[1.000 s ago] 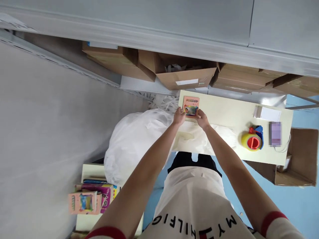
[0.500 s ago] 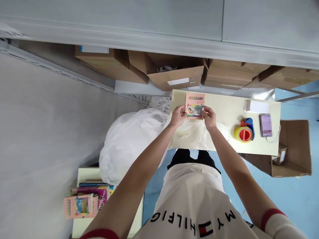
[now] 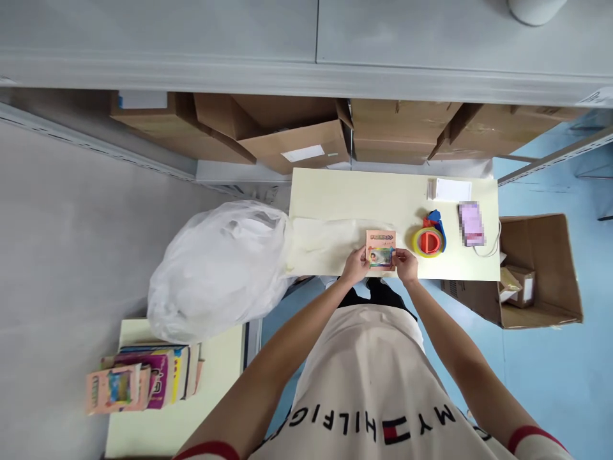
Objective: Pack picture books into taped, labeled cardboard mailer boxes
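A small pink book with a rainbow-framed picture on its cover is held between both hands near the front edge of the pale table. My left hand grips its left edge, and my right hand pinches its right edge. Under and to the left of the book lies a thin, translucent white sheet, flat on the tabletop. Just right of my right hand sits a tape dispenser with a yellow roll and red and blue parts.
Left of the table bulges a big white plastic bag. Stacked books lie on a lower stand. A phone and a white stack of cards rest at the table's right. Cardboard boxes line the shelf; an open carton stands right.
Both hands have brought the book closer to my body, to the table's front edge above the white sheet. The camera view has shifted to the right.
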`<move>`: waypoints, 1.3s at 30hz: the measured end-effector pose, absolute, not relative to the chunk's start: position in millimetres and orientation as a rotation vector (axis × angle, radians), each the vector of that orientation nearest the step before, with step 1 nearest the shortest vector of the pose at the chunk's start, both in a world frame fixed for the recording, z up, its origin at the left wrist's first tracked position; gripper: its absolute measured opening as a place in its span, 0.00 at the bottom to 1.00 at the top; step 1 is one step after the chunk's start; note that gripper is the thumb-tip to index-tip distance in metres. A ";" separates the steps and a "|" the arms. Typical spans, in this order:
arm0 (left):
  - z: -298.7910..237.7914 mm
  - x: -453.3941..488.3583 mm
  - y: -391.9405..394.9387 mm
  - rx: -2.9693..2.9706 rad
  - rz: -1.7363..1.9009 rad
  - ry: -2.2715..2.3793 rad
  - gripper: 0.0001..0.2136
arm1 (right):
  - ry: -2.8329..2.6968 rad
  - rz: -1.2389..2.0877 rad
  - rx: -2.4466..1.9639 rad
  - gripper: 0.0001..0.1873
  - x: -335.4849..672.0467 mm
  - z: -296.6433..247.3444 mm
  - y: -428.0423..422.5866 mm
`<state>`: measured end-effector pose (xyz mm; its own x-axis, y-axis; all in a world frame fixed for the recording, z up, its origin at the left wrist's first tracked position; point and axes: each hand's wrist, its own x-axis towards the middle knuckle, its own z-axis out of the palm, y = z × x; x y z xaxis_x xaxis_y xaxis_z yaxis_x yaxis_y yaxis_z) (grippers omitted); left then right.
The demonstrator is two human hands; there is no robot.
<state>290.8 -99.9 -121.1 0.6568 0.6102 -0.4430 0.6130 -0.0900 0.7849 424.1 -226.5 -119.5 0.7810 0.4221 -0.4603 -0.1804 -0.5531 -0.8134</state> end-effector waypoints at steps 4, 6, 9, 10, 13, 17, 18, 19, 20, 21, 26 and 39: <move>-121.5 303.0 -106.0 1.851 -0.061 1.032 0.25 | -0.179 0.795 -2.038 0.19 430.2 -130.2 -231.6; -121.5 305.6 -106.6 1.892 -0.078 1.050 0.25 | -0.192 0.800 -2.046 0.18 430.6 -134.3 -231.3; -123.4 307.1 -107.2 1.923 -0.114 1.037 0.26 | -0.218 0.809 -2.066 0.19 431.4 -138.8 -230.0; -124.4 307.2 -107.8 1.931 -0.128 1.024 0.26 | -0.226 0.810 -2.076 0.19 432.1 -139.9 -229.7; -127.8 306.9 -111.8 2.019 -0.146 0.977 0.28 | -0.281 0.789 -2.139 0.19 433.5 -142.2 -230.6; -129.6 304.5 -119.8 2.182 -0.141 0.890 0.31 | -0.530 0.554 -2.389 0.23 424.8 -144.2 -238.1; -129.4 303.9 -121.2 2.200 -0.155 0.857 0.30 | -0.581 0.511 -2.435 0.25 420.9 -144.5 -240.3; -129.1 303.4 -122.2 2.209 -0.175 0.827 0.30 | -0.611 0.500 -2.458 0.28 417.1 -144.8 -242.1; -128.7 303.1 -122.7 2.214 -0.194 0.805 0.29 | -0.627 0.507 -2.468 0.31 414.0 -145.0 -243.2; -128.3 303.0 -122.6 2.216 -0.211 0.795 0.29 | -0.629 0.522 -2.473 0.34 412.1 -145.0 -243.4; -127.5 302.4 -117.0 2.223 -0.242 0.763 0.29 | -0.296 0.813 -2.332 0.27 421.9 -139.9 -232.7; -119.5 332.1 -134.8 1.861 0.004 0.632 0.23 | -0.091 0.661 -2.298 0.12 428.4 -85.5 -241.7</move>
